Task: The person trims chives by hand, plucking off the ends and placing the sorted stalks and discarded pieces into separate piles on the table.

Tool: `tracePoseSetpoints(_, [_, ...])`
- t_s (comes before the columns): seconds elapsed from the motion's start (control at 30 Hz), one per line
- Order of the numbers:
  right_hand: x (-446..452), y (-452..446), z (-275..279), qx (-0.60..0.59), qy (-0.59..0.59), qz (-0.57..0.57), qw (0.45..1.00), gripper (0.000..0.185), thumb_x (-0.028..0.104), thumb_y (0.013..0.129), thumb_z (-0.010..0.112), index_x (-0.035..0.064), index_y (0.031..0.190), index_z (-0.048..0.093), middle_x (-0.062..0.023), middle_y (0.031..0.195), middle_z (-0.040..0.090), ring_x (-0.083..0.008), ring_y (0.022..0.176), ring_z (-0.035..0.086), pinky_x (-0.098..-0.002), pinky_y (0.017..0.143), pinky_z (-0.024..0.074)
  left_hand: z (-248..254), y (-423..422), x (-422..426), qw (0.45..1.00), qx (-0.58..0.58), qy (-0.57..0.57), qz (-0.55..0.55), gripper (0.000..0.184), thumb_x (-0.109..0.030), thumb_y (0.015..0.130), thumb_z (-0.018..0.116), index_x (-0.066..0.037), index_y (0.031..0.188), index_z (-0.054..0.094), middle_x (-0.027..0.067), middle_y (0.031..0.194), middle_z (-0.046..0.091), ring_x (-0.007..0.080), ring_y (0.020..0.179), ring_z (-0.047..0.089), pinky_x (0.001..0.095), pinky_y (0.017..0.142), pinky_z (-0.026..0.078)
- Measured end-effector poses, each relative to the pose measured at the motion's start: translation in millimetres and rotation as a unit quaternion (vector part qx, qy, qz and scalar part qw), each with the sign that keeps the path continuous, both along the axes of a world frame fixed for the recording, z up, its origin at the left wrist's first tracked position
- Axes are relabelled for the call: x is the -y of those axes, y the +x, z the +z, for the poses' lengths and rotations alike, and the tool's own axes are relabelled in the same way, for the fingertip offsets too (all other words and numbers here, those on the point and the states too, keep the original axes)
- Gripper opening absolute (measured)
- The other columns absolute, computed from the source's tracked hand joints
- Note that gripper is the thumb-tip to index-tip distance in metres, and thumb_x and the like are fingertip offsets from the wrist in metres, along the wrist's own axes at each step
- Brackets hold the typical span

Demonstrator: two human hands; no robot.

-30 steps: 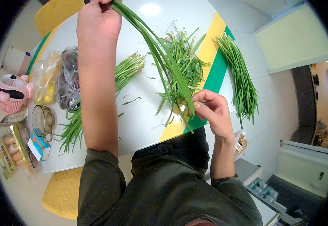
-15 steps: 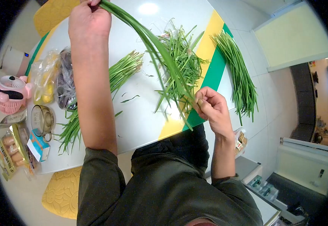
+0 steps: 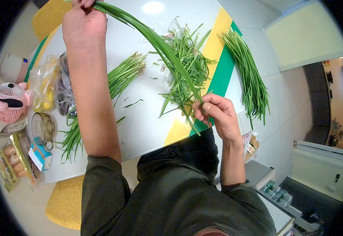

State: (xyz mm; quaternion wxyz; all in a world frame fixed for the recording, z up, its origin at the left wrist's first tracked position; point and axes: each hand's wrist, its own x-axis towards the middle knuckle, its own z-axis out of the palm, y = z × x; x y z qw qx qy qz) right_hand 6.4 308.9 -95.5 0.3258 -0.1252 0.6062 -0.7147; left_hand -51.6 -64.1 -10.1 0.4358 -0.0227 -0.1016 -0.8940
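Near the top edge, my left hand (image 3: 85, 19) is closed around one end of a small bunch of garlic chives (image 3: 152, 33). The long green leaves arc down to the right. At their tips, my right hand (image 3: 220, 114) is closed, thumb and fingers pinching leaf ends. Under the stretched bunch lies a messy heap of loose leaves and trimmings (image 3: 191, 63). Behind my left forearm is a pile of chives (image 3: 126, 72), partly hidden. A neat bundle of chives (image 3: 250, 74) lies along the right edge of the table.
The white table (image 3: 140, 122) has a yellow and green border. On its left stand a pink fan-like appliance (image 3: 11, 100), a glass cup (image 3: 43, 128), a blue-and-white box (image 3: 40, 155), plastic bags (image 3: 45, 88) and a packaged food (image 3: 14, 161). Yellow chair seats (image 3: 65, 200) show below.
My left hand has moved a little left with the bunch. The hanging leaves lie closer together, and my right fingers have shifted slightly left at the tips.
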Motion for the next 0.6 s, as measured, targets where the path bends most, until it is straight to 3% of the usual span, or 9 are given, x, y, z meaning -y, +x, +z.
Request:
tracePoseSetpoints(0.33, [-2, 0, -8, -0.020, 0.028, 0.012, 0.999, 0.019, 0.003, 0.091, 0.050, -0.0017, 0.088, 0.068, -0.0060, 0.074, 0.067, -0.0067, 0.061, 0.056, -0.0194, 0.048, 0.0352, 8, 4, -9, 0.999, 0.022, -0.017, 0.023, 0.010, 0.000, 0.103, 0.040, 0.005, 0.107, 0.048, 0.0102, 0.081, 0.051, 0.0117, 0.056, 0.040, 0.0221, 0.047, 0.040])
tracePoseSetpoints(0.43, [-3, -3, -14, -0.056, 0.034, 0.031, 0.997, 0.020, 0.003, 0.089, 0.049, -0.0016, 0.089, 0.069, -0.0061, 0.074, 0.068, -0.0056, 0.060, 0.055, -0.0188, 0.049, 0.0346, 22, 10, -31, 0.995, 0.043, 0.072, 0.047, 0.010, 0.001, 0.102, 0.040, 0.007, 0.105, 0.048, 0.0096, 0.079, 0.049, 0.0119, 0.055, 0.040, 0.0224, 0.047, 0.039])
tracePoseSetpoints(0.53, [-10, -7, -23, -0.032, 0.029, 0.010, 0.999, 0.020, 0.003, 0.089, 0.054, -0.0015, 0.098, 0.071, -0.0049, 0.076, 0.068, -0.0041, 0.061, 0.053, -0.0191, 0.049, 0.0336, 2, 10, 16, 0.999, -0.037, 0.003, -0.035, 0.010, 0.003, 0.101, 0.039, 0.007, 0.104, 0.047, 0.0096, 0.079, 0.049, 0.0127, 0.055, 0.040, 0.0228, 0.047, 0.039])
tracePoseSetpoints(0.6, [0, -6, -10, -0.073, 0.030, -0.030, 0.996, 0.023, 0.001, 0.089, 0.058, -0.0031, 0.108, 0.071, -0.0062, 0.087, 0.069, -0.0084, 0.074, 0.058, -0.0216, 0.064, 0.0432, 1, 9, 19, 0.999, -0.038, 0.015, -0.033, 0.010, 0.004, 0.100, 0.039, 0.007, 0.104, 0.047, 0.0098, 0.079, 0.049, 0.0132, 0.055, 0.040, 0.0229, 0.047, 0.039])
